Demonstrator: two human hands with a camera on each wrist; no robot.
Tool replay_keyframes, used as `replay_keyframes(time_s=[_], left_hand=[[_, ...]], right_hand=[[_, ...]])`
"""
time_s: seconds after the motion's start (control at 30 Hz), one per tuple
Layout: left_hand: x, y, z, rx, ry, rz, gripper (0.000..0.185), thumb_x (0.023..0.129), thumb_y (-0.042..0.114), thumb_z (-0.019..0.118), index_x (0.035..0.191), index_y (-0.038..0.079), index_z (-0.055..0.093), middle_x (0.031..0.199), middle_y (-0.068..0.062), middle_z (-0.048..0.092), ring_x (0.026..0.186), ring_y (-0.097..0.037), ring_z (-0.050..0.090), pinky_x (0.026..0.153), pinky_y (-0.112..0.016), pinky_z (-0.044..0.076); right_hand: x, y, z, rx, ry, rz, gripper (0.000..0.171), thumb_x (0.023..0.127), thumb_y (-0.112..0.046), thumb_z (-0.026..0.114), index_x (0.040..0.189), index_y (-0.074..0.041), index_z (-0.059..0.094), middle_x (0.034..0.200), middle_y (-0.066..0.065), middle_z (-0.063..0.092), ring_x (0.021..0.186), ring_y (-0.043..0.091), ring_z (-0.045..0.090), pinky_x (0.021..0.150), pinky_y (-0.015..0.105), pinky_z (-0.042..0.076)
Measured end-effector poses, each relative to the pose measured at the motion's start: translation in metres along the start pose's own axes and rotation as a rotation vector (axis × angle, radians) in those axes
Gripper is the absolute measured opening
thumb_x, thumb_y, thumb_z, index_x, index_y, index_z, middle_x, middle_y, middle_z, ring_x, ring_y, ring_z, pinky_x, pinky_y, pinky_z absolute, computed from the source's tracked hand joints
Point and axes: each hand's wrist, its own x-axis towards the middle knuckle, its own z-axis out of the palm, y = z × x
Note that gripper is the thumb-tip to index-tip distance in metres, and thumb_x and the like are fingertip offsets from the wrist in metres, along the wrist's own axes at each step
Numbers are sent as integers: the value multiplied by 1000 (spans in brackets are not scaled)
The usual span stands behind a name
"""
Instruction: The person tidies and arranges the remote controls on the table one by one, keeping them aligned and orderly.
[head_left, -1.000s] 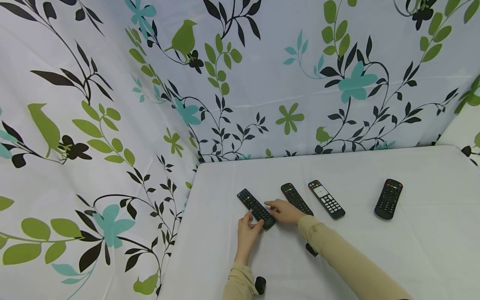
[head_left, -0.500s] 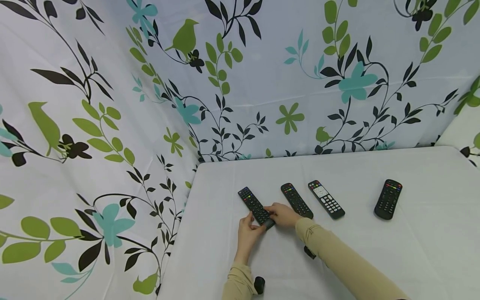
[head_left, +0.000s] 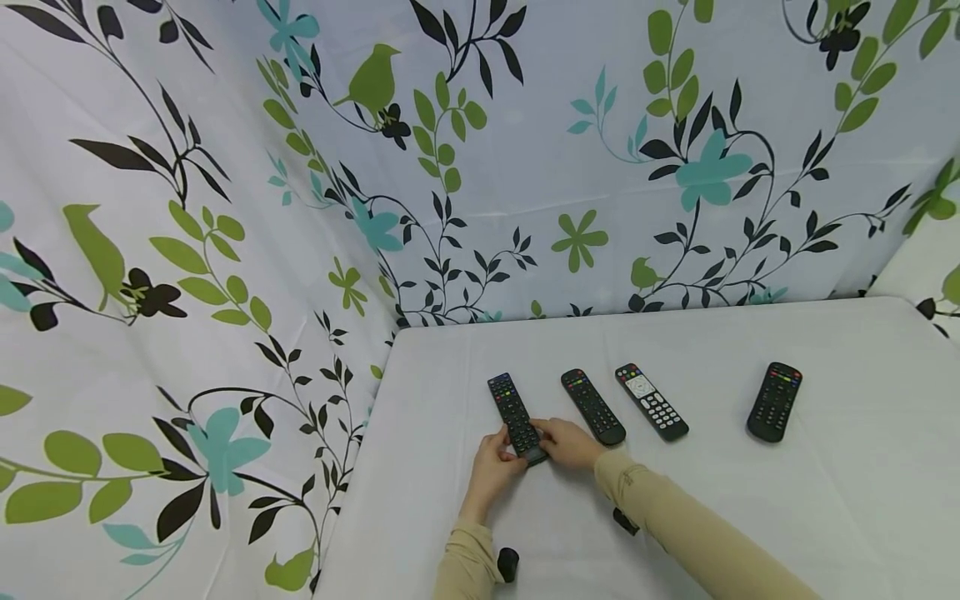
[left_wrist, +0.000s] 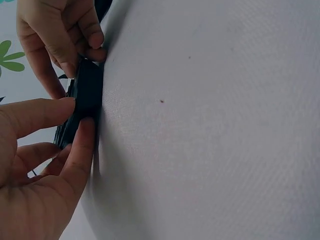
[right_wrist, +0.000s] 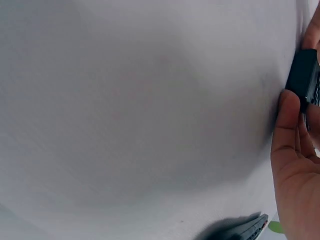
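leftmost remote (head_left: 513,408) is the one we have between both hands, on the left part of the white surface (head_left: 750,521), buttons up, its far end leaning a little to the left. our left hand (head_left: 491,468) pinches its near end from the left, and our right hand (head_left: 573,446) grasps it by the lower right edge, thumb and fingers on either side. we judge that holding it low, one hand to each edge, lets us steer its angle finely and leaves most of the buttons uncovered. in both wrist views the fingers close on the dark end, down by the surface; whether any of it is lifted, we cannot tell.

the middle remote (head_left: 593,407) and the white-keyed remote (head_left: 652,402) lie near each other, slanted alike, their far ends to the left; our right sleeve (head_left: 678,517) passes just below the first of them. the far-right remote (head_left: 775,402) lies well apart and slants the other way. all are face up, so we read them as a loose row laid out to face us. ours slants less than its neighbour, and such light fingertip holds seem better suited to turning than carrying.
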Motion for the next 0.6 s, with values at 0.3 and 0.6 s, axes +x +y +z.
replay_keyframes(time_s=[0.3,0.6], left_hand=[[2,1,-12,45,-141,36,72,68,1,71,134,-5,44,109,-17,55,74,-10,53,61,-17,42],[-2,-1,-22,37,-277,27,70,68,-4,70,134,-3,46,112,-17,55,74,-11,51,62,-19,42]], right_hand=[[-13,1,6,120,-16,28,51,90,-7,54,138,2,39,74,-1,57,63,10,49,57,23,40],[-28,1,18,192,-32,-6,62,89,-7,55,141,10,26,72,-2,56,61,9,50,55,22,39]])
